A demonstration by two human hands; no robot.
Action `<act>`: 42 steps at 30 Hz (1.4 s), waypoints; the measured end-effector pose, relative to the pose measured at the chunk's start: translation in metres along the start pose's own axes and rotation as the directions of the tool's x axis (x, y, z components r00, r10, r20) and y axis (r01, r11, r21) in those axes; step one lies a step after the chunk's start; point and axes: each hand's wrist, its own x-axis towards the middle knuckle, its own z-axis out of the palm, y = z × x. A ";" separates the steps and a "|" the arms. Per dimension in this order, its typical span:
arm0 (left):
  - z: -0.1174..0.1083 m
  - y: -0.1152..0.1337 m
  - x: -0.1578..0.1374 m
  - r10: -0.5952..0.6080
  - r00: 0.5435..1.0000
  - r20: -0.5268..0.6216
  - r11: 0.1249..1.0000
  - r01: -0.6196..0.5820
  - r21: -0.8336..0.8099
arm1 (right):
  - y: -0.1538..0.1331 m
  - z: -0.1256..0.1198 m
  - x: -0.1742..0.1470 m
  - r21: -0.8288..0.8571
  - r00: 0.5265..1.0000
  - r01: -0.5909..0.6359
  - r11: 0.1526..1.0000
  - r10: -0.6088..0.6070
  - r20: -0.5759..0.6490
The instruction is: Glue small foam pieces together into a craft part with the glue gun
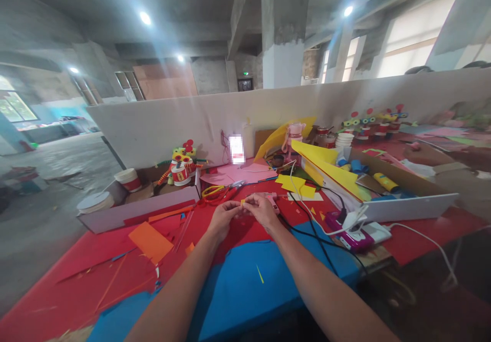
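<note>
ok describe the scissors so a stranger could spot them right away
On the red-covered table, look just beyond the left hand, toward the white partition wall. The yellow-handled scissors lie there flat beside pink paper, the only tool with looped yellow handles.

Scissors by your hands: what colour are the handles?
Yellow handles on the scissors, lying on the red sheet; clearest in the head view.

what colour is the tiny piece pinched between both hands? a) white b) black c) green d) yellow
d: the small scrap pinched between the left hand and right hand is yellow, like the yellow paper sheets lying behind them on the table.
</note>
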 end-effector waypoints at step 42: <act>-0.019 -0.003 0.014 -0.018 0.989 -0.148 0.965 -0.021 -0.262 | -0.027 -0.052 -0.007 -0.090 0.995 -0.035 0.995 0.043 0.085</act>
